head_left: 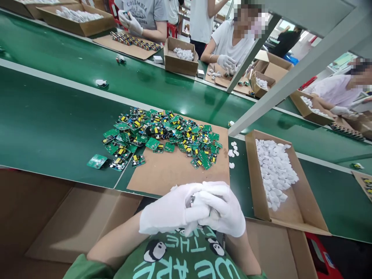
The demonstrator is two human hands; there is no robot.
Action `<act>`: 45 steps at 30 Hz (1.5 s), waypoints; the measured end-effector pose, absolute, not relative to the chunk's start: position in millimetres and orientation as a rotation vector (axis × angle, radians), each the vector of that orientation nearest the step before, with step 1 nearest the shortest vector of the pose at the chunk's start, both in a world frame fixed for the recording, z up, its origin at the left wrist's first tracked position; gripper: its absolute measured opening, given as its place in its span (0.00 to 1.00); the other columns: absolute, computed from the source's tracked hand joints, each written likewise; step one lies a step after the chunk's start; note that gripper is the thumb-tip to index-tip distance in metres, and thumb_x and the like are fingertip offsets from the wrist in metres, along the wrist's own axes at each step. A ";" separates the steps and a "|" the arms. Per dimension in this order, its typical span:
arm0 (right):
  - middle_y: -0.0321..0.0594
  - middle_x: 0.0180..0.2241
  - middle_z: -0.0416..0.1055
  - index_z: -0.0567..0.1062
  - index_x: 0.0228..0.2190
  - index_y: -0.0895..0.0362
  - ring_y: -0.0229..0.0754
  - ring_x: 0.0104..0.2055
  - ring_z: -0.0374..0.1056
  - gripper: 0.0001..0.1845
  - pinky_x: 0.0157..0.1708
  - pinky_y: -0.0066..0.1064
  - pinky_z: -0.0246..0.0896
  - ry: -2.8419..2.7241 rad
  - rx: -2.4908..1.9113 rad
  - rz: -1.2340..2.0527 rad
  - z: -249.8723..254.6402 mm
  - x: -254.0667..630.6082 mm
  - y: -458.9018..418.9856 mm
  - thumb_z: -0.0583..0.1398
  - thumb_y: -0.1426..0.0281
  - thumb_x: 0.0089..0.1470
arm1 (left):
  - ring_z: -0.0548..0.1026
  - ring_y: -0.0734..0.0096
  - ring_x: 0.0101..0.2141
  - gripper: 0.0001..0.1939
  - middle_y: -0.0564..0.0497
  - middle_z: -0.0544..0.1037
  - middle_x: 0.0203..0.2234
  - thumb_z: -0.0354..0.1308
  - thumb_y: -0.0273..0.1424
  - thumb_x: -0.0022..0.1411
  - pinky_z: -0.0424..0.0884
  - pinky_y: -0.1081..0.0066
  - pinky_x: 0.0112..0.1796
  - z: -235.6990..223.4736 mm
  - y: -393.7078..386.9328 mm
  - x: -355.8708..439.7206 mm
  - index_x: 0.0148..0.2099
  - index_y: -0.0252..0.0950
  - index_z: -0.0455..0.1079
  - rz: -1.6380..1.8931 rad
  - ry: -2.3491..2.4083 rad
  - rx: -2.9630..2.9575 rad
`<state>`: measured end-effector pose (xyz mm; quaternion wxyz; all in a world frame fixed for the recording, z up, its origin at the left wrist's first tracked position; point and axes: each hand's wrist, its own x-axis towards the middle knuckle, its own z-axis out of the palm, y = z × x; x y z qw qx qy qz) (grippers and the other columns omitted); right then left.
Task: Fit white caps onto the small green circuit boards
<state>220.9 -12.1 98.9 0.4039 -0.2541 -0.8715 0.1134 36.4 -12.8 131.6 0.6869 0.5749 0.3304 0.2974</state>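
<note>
Working at desk (58, 135); keeping box (308, 197) right, likely for easy reach of white pieces (276, 170); using cardboard sheet (157, 174) under most circuit boards (159, 130), probably as padding; curling left hand (167, 211) and right hand (228, 213) closed around small item (192, 199), mostly hidden, near desk edge, seemingly steadying it.

Ahead of the left hand (171, 209), boards (152, 143) lie heaped on a sheet (157, 174), spilling left onto the bench (43, 128). Right of the right hand (225, 209), a box (293, 205) holds pieces (274, 170); more lie between box and sheet.
</note>
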 end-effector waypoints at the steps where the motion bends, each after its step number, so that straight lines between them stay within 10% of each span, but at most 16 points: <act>1: 0.44 0.40 0.73 0.64 0.61 0.51 0.49 0.46 0.73 0.26 0.44 0.40 0.74 -2.210 -0.635 0.267 98.2 221.7 -10.7 0.55 0.55 0.66 | 0.71 0.67 0.34 0.07 0.52 0.72 0.26 0.58 0.27 0.53 0.70 0.71 0.36 130.5 -12.2 36.2 0.24 0.38 0.66 0.679 0.737 1.282; 17: 0.46 0.40 0.77 0.56 0.63 0.53 0.49 0.40 0.74 0.34 0.44 0.41 0.71 -2.246 -0.573 0.243 105.0 210.9 5.1 0.59 0.53 0.63 | 0.69 0.72 0.21 0.17 0.49 0.76 0.23 0.60 0.46 0.61 0.68 0.72 0.23 100.9 -12.8 40.2 0.36 0.36 0.76 0.833 0.534 1.009; 24: 0.42 0.45 0.77 0.72 0.53 0.51 0.45 0.50 0.70 0.15 0.55 0.43 0.61 -2.675 -0.479 0.339 144.8 194.1 58.3 0.56 0.66 0.66 | 0.76 0.67 0.25 0.30 0.44 0.80 0.38 0.63 0.52 0.58 0.68 0.73 0.20 81.5 -1.4 20.5 0.58 0.43 0.69 0.964 0.592 0.880; 29: 0.41 0.47 0.76 0.77 0.48 0.53 0.44 0.51 0.70 0.14 0.55 0.39 0.63 -2.655 -1.232 0.463 144.0 188.3 175.0 0.55 0.63 0.69 | 0.76 0.71 0.29 0.30 0.38 0.71 0.59 0.52 0.48 0.69 0.74 0.68 0.28 77.3 -12.5 2.1 0.68 0.47 0.53 1.205 0.901 0.745; 35: 0.45 0.52 0.71 0.72 0.52 0.58 0.48 0.50 0.71 0.18 0.50 0.47 0.71 -2.541 -1.641 0.401 125.4 173.5 250.2 0.62 0.62 0.64 | 0.77 0.52 0.50 0.23 0.35 0.74 0.56 0.51 0.35 0.67 0.70 0.52 0.54 55.9 7.6 -23.3 0.62 0.34 0.64 1.173 1.923 1.701; 42: 0.45 0.62 0.66 0.68 0.60 0.54 0.47 0.66 0.59 0.22 0.66 0.40 0.53 -2.309 -1.648 0.405 125.9 223.6 162.2 0.54 0.64 0.68 | 0.63 0.40 0.62 0.21 0.33 0.71 0.59 0.51 0.29 0.62 0.56 0.45 0.60 37.9 59.2 -29.7 0.56 0.32 0.71 0.775 2.001 2.077; 45: 0.39 0.58 0.71 0.69 0.60 0.49 0.47 0.61 0.66 0.24 0.61 0.39 0.60 -2.172 -1.777 0.470 112.6 260.8 81.1 0.58 0.63 0.64 | 0.59 0.37 0.64 0.18 0.31 0.71 0.59 0.50 0.30 0.62 0.53 0.42 0.60 31.8 66.7 -24.3 0.51 0.31 0.73 0.681 2.050 2.138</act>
